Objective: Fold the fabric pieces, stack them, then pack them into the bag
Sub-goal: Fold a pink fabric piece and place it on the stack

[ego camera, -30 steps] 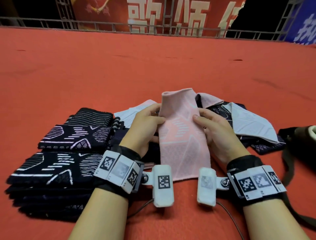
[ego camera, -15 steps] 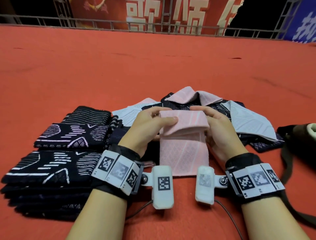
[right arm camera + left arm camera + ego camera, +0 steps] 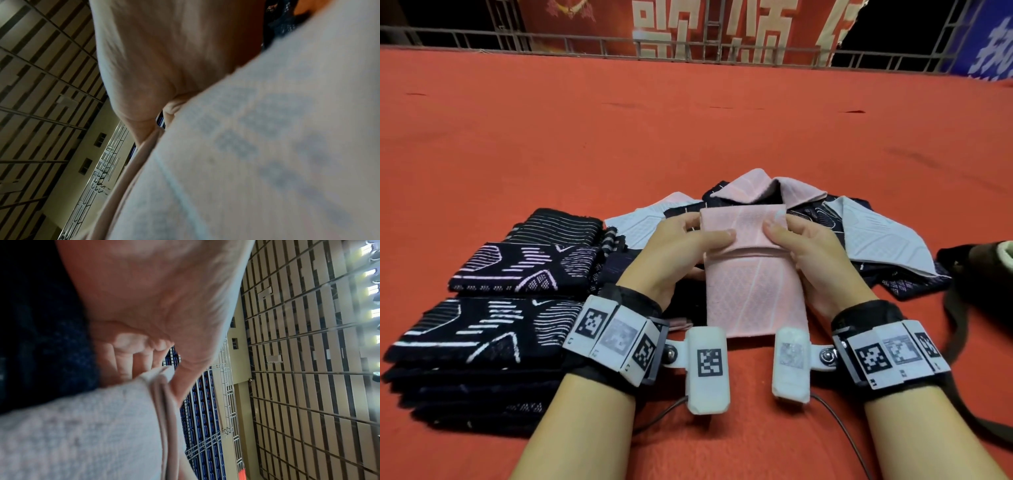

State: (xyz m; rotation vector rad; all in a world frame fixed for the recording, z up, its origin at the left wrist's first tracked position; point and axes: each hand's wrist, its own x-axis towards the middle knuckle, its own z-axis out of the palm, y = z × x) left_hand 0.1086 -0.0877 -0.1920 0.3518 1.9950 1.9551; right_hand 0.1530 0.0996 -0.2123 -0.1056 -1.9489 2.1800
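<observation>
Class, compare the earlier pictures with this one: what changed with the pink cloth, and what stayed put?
Both hands, left and right, folded the far end of the pink knitted fabric piece over toward the person, keeping their grip. The dark patterned folded stacks and black bag stayed put.

**Pink in hand, navy stacked on red**

The pink fabric piece (image 3: 753,274), pinched at both edges, carries a fine diamond weave with pale lines. Left of the grip, folded pieces (image 3: 493,329) are dark navy with white and lilac stripes. Beyond it lie pale grey-white, pink and navy pieces (image 3: 873,236). The carpet (image 3: 688,130) is red; the bag (image 3: 983,270) right of the grip is dark brown.
</observation>
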